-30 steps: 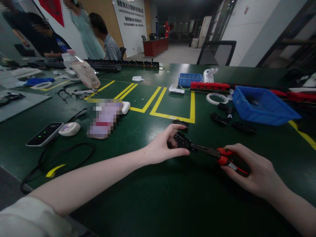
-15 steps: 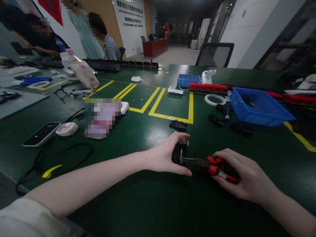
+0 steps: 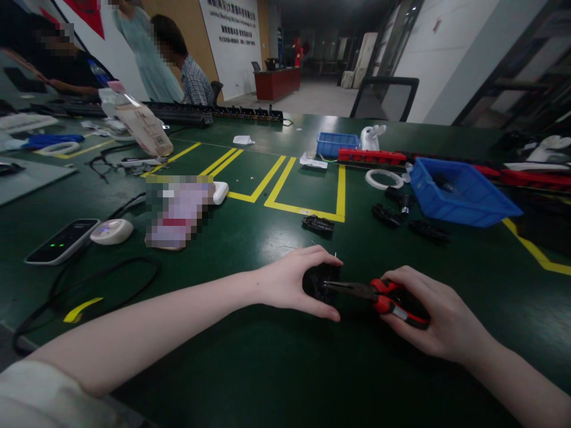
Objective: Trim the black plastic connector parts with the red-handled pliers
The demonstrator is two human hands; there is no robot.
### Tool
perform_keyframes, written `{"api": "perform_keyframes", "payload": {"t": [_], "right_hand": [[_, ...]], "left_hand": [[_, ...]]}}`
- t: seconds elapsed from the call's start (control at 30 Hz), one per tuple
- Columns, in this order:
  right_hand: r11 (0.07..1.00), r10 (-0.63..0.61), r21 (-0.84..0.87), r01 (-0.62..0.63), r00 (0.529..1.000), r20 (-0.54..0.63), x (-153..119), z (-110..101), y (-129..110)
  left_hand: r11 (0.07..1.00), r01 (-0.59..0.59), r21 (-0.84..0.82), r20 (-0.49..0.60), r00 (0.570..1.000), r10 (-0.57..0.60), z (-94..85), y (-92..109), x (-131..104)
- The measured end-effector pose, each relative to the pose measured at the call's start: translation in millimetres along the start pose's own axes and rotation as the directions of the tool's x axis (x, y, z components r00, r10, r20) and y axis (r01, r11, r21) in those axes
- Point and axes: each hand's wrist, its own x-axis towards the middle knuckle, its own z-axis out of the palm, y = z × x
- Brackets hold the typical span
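Near the middle of the green table, my left hand curls its thumb and fingers around a small black plastic part. My right hand is closed on the red-and-black handles of a pair of needle-nose pliers. The tips of the pliers meet the black part on its right side; whether they grip something there is too dark to tell. A thin pale sliver shows just above my left fingers. Beyond them lies another black part, near a yellow tape line.
On the right, a blue bin stands behind several black parts and a white tape roll. A phone, a white oval device, a cable and a bottle are on the left. Other people are at the far left.
The black part has turned a little in my left hand, with the plier tips still at it. The whole view has shifted slightly.
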Motion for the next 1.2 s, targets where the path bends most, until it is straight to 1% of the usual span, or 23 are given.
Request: {"api": "perform_keyframes", "payload": {"t": [0.1, 0.2, 0.37, 0.5, 0.57, 0.63, 0.77, 0.9, 0.97, 1.07, 1.2], "right_hand": [[1.000, -0.018, -0.004, 0.018, 1.000, -0.010, -1.0, 0.3, 0.1], [1.000, 0.001, 0.015, 0.000, 1.000, -0.014, -0.3, 0.0, -1.1], [0.997, 0.072, 0.033, -0.072, 0.997, 0.013, 2.4, -0.3, -5.3], [0.995, 0.091, 0.050, -0.091, 0.996, 0.001, 2.0, 1.1, -5.9], [0.995, 0.091, 0.046, -0.091, 0.996, -0.016, 0.8, 2.2, -4.3], [0.996, 0.088, 0.034, -0.087, 0.996, -0.029, -0.9, 3.5, -2.0], [0.999, 0.048, -0.022, -0.050, 0.997, -0.064, -4.6, 5.4, 1.9], [0.998, 0.015, -0.065, -0.019, 0.998, -0.059, -4.4, 4.3, 4.5], [0.996, -0.019, -0.093, 0.016, 0.999, -0.035, -2.1, 2.7, 6.4], [0.984, -0.091, -0.156, 0.089, 0.996, -0.008, 1.5, 1.1, 10.0], [0.953, -0.117, -0.283, 0.113, 0.993, 0.003, 1.9, 2.2, 14.1]], "left_hand": [[1.000, -0.007, 0.003, 0.011, 1.000, 0.007, -1.3, 1.2, 0.4], [0.999, -0.033, -0.009, -0.011, 0.999, 0.033, 0.0, -1.3, 0.3], [0.998, -0.070, -0.010, -0.108, 0.992, 0.068, 5.8, -9.1, -0.6], [0.997, -0.070, 0.016, -0.172, 0.983, 0.072, 8.4, -11.8, -0.6], [0.997, -0.080, 0.016, -0.175, 0.981, 0.082, 8.1, -11.4, -0.2], [0.998, -0.060, 0.030, -0.158, 0.985, 0.064, 7.2, -10.4, -0.1], [0.996, -0.025, 0.081, -0.091, 0.995, 0.032, 5.0, -8.7, -0.5], [0.994, -0.035, 0.100, -0.057, 0.998, 0.041, 3.6, -8.5, -0.4], [0.994, -0.038, 0.101, -0.071, 0.996, 0.046, 3.7, -9.0, 0.0], [0.995, -0.028, 0.096, -0.124, 0.991, 0.039, 4.7, -9.9, 0.2], [0.995, -0.041, 0.090, -0.167, 0.984, 0.056, 6.2, -9.9, -0.4]]}}
